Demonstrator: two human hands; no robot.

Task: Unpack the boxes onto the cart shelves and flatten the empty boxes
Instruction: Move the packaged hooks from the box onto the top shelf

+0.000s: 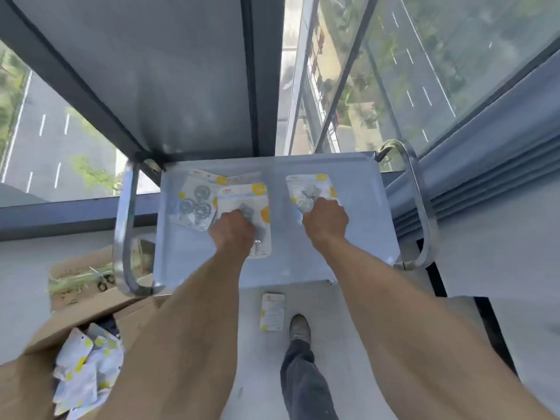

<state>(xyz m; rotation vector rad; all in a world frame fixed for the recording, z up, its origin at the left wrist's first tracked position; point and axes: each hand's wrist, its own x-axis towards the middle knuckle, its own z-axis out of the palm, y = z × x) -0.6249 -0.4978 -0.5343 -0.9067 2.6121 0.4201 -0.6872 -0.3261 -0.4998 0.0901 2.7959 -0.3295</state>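
A steel cart's top shelf [357, 237] lies right below me. My left hand [231, 230] grips a white blister pack with yellow dots [260, 195] lying on the shelf's middle. My right hand [325, 221] holds a second blister pack [306, 184] further right on the shelf. A third pack with three grey round parts [194, 201] lies at the shelf's left, partly under the middle one. An open cardboard box [60, 325] at lower left holds several more packs [88, 371].
One pack [273, 312] lies on the floor beside my shoe [300, 327]. The cart's curved steel handles [124, 225] stand at both ends. Another cardboard box [78, 268] lies at left. Tall windows and a dark pillar [181, 71] rise beyond the cart.
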